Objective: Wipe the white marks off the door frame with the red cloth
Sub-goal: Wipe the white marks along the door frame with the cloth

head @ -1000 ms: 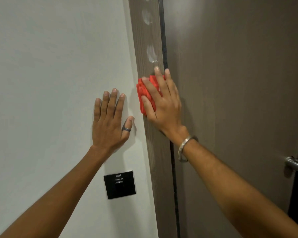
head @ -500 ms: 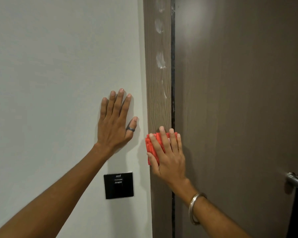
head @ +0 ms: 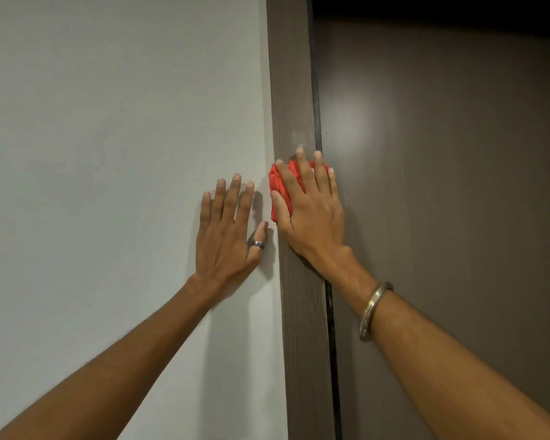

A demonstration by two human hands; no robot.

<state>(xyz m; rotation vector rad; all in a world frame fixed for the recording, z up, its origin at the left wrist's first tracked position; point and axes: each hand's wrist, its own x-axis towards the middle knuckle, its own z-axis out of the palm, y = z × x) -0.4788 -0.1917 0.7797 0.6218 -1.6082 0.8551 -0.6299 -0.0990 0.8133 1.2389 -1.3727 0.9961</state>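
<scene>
Against the door frame (head: 294,90), right hand (head: 311,214) fingers (head: 304,171) press red cloth (head: 278,185) flat; left hand (head: 227,236) splayed.

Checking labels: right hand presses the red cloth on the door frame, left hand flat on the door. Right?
Not quite. The head view shows the left hand flat on the white wall, not on the door. The rest holds: the right hand presses the red cloth against the door frame.
</scene>
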